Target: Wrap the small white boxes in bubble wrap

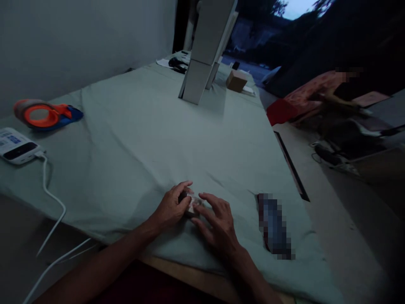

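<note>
A small object (193, 203), pale on top with a dark edge, lies near the front edge of the cloth-covered table. My left hand (172, 205) is closed around its left side, thumb resting on it. On the other side, my right hand (218, 219) has its fingers apart, with fingertips at or just over the object's right side; whether they press on it is unclear. The fingers partly cover the object, so its exact kind cannot be made out.
Orange-and-blue tape dispenser (40, 115) and white device (19, 145) with a cable at left. A blurred-out flat object (274, 226) lies right of my hands. Farther back stand a tall white panel (202, 55) and a cardboard box (236, 81). A person (316, 90) is at right.
</note>
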The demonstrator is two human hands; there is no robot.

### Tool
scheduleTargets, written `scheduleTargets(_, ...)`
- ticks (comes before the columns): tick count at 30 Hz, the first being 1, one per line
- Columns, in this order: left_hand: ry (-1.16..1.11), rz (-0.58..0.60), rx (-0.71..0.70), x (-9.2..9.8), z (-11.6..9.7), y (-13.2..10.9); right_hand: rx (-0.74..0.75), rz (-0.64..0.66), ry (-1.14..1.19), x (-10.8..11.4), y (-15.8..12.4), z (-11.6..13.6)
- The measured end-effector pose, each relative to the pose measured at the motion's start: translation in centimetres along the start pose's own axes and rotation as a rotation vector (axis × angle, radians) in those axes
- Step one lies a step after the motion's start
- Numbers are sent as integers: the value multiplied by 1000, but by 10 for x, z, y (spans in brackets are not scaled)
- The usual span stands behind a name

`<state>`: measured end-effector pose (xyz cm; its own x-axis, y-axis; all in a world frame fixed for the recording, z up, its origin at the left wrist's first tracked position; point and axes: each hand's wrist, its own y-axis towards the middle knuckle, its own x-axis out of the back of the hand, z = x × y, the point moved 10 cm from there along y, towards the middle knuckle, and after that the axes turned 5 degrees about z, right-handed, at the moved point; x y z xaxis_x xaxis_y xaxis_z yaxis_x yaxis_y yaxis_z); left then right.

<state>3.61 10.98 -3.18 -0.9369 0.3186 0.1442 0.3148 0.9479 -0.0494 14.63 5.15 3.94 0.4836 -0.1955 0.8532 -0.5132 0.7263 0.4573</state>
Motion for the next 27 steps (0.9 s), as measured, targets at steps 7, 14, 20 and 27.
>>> scheduleTargets(7, -36, -48, 3, 10, 8, -1, -416, 53, 394, 9, -8, -53)
scheduleTargets(14, 162, -94, 24, 24, 2, -8, -471, 280, 475, -26, -11, -59)
scheduleTargets(20, 285, -90, -66, 17, -8, -12, -520, 285, 496, -36, -1, -65)
scheduleTargets(27, 399, -87, -150, 8, -15, -13, -739, 238, 614, -47, 2, -97)
